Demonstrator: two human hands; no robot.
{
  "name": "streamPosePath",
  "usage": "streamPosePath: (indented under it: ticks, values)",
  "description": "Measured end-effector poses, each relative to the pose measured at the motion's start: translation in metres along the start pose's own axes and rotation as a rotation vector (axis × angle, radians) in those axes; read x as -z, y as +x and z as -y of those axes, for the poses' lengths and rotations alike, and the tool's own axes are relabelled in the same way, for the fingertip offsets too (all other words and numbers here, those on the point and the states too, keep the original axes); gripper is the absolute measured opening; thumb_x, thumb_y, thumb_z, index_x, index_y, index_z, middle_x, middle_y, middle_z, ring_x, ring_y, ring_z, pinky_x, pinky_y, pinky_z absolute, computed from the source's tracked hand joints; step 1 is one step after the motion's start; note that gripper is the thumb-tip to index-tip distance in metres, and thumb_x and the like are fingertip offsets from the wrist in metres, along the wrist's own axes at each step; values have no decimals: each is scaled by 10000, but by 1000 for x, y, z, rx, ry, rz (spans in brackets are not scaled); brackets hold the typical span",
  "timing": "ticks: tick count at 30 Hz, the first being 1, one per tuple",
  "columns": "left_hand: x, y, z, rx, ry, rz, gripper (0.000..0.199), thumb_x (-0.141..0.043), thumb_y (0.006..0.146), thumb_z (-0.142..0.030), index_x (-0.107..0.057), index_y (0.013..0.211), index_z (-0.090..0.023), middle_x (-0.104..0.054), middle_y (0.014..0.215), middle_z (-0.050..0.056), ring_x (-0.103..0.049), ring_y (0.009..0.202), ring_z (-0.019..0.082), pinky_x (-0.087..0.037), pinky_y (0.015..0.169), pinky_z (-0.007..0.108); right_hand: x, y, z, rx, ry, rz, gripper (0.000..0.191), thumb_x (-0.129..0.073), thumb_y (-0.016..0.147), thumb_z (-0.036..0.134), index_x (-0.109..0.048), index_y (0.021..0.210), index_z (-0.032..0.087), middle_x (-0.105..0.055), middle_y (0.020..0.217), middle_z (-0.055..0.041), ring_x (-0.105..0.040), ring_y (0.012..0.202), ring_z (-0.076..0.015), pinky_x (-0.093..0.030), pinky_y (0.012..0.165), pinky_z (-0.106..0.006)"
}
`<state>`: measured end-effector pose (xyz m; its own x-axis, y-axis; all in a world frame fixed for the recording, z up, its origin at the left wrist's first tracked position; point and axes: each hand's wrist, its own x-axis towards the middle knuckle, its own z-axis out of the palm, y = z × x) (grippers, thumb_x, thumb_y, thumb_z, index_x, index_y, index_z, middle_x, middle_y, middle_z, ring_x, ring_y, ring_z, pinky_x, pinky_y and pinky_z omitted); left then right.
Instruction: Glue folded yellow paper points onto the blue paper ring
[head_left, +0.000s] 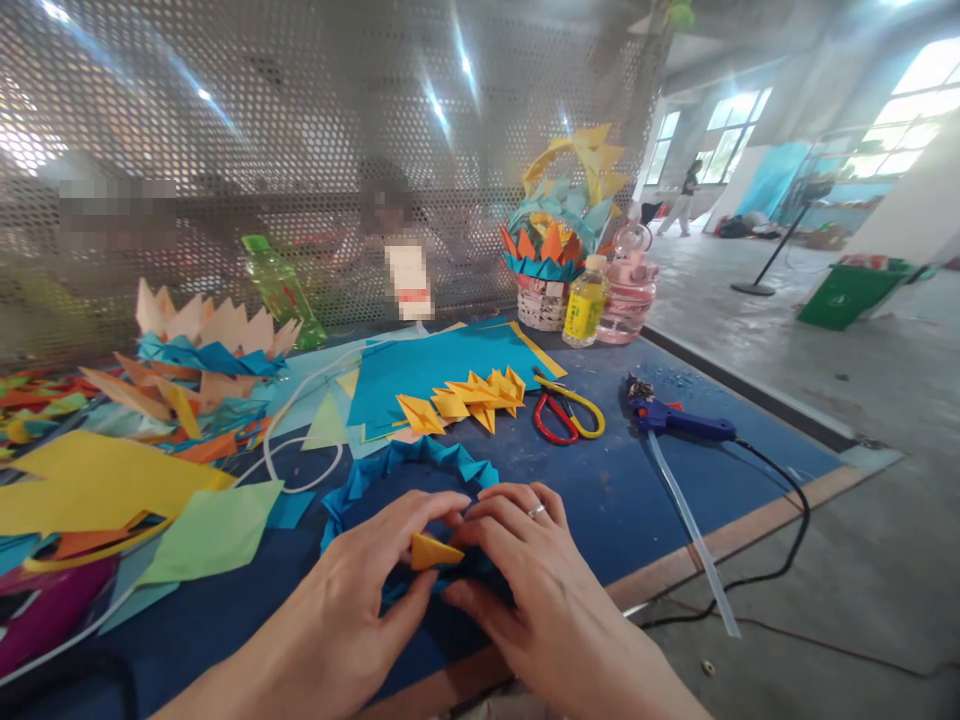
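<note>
My left hand (pixel 375 580) has its thumb and fingers closed round a small folded yellow-orange paper piece (pixel 435 552). My right hand (pixel 517 565), with a ring on one finger, curls in from the other side; its fingertips meet the right part of the piece and the blue ring. The blue folded paper ring (pixel 382 462) lies on the table under both hands, its near side partly hidden by them. Beyond it, several folded yellow-orange pieces (pixel 469 395) lie in a row on blue sheets (pixel 382 370).
Scissors (pixel 566 412) and a blue glue gun (pixel 686 420) with a clear stick lie right. Bottles (pixel 585 305) and a basket (pixel 541 302) stand behind. Coloured paper (pixel 97 480) and a white cable cover the left. A mesh panel (pixel 300 120) rises behind the table (pixel 600 520).
</note>
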<state>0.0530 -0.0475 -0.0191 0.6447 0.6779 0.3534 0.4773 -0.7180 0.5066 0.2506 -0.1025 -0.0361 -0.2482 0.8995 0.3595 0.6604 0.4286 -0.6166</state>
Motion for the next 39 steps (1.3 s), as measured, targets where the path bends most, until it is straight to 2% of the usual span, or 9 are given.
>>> streamPosePath:
  ticks: [6,15,22,28,30,34,39]
  values:
    - [3,1,-6,-9,55,9,477,-521,890,-125,-504,1324,-322,-697,1259,-4,-687,1125,151,-537,970,223,-8,3,1,-32,36,-51,185,-714,886,160,-559,960,231,-648,1023,21,-536,1081,-180,-283,991,-383]
    - [10,-1,-8,-7,163,67,516,-498,884,-133,-453,1369,-303,-676,1309,29,-672,1161,176,-537,991,265,-13,4,-1,-23,22,-84,143,-680,909,163,-561,968,215,-663,1033,-9,-540,1092,-202,-294,974,-403]
    - [1,-5,1,66,26,37,493,-438,910,-139,-462,1368,-318,-669,1306,22,-665,1168,170,-536,997,284,-2,0,0,-26,60,7,190,-710,902,244,-577,1037,239,-651,1107,10,-516,1148,-196,-279,1011,-399]
    - [3,-4,-1,79,4,48,481,-455,901,-137,-504,1349,-307,-687,1273,32,-678,1145,185,-539,997,297,9,0,3,-20,91,65,108,-575,981,179,-592,1074,232,-652,1107,1,-526,1142,-173,-300,1005,-383]
    - [4,-4,-2,80,3,45,488,-473,894,-141,-509,1348,-315,-689,1271,26,-685,1131,185,-543,989,293,7,1,2,-15,69,56,133,-635,951,210,-595,1075,235,-650,1122,2,-517,1157,-184,-297,1009,-388]
    - [3,-5,-2,74,-9,36,479,-462,889,-139,-529,1335,-302,-687,1275,35,-686,1131,192,-560,962,283,-3,0,-3,14,11,-1,313,-782,841,282,-584,1081,249,-653,1136,13,-514,1170,-202,-259,1035,-404]
    - [5,-1,-9,66,29,41,514,-459,859,-120,-523,1323,-331,-703,1243,-5,-695,1107,158,-564,940,249,-13,0,-6,51,-56,-75,344,-804,810,193,-565,1053,241,-659,1097,18,-528,1151,-204,-232,1034,-406]
